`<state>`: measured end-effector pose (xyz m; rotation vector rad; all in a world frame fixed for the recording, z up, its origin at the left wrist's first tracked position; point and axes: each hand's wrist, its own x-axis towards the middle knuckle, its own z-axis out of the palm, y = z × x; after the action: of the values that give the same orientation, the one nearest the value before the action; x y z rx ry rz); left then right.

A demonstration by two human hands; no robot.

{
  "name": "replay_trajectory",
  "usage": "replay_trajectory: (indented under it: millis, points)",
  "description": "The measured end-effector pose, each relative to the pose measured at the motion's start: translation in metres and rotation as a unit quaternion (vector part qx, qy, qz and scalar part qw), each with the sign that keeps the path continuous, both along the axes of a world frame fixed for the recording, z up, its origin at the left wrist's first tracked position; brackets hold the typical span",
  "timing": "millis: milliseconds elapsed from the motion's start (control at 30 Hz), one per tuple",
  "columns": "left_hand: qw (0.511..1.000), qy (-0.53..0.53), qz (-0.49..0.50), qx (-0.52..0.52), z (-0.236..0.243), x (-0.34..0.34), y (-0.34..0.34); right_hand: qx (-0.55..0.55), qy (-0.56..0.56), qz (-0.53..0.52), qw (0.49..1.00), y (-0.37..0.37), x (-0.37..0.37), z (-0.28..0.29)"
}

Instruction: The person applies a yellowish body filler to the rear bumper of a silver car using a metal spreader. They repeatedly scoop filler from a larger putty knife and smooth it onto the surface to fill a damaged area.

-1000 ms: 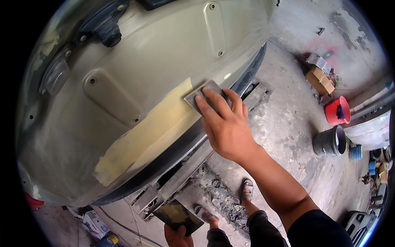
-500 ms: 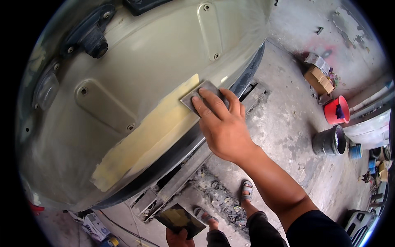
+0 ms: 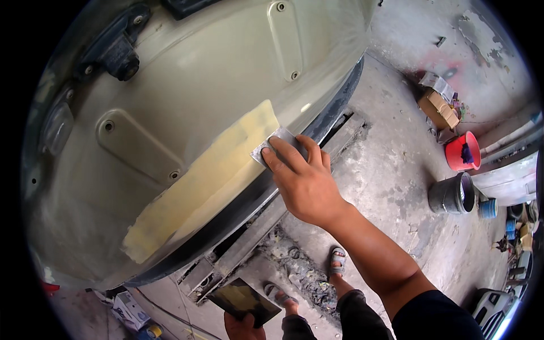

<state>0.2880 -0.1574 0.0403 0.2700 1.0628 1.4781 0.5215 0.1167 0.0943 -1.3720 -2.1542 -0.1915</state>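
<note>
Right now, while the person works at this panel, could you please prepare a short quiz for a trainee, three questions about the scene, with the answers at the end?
1. True or false: the left hand is empty.
2. Choose one. What does the right hand hold?
A) a paintbrush
B) a flat grey spreader
C) a rolled cloth
3. Short answer: which stands lower in the picture, the red bucket or the black bucket?

Key:
1. False; it holds a dark flat plate with yellowish smears on it.
2. B.
3. The black bucket.
</note>
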Motion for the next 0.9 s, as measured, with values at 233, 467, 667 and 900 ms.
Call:
replay_trajectory:
  millis: [233,467,667,900]
  points:
    - [0.999,-0.005,0.016,0.035,0.033,0.019,0.038,-0.093,0.083,0.06,0.99,-0.038,0.013,-0.002]
    - [0.997,-0.05,0.002,0.061,0.059,0.034,0.085,-0.345,0.499,0.442,0.66,-0.124,-0.001,-0.012]
    - [0.99,-0.001,0.042,0.132,0.071,0.009,0.075,-0.17,0.147,0.201,0.953,-0.087,0.001,-0.003]
    - [0.994,-0.02,0.061,0.088,0.049,0.005,0.046,0.069,0.074,0.03,0.994,0.012,-0.041,0.026]
